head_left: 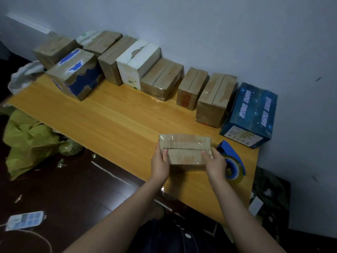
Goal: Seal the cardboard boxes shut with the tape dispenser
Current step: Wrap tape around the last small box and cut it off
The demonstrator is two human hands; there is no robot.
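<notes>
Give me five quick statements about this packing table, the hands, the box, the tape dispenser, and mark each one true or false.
1. Both hands hold the small brown box, the left hand at one end and the right hand at the other. True.
2. The right hand has its grip on the tape dispenser. False: the dispenser lies on the table, beside the right hand.
3. A row of boxes stands along the wall. True.
4. The dark blue starry box sits at the left end of the row. False: it is at the right end.
5. The white box has a torn strip on top. True.
</notes>
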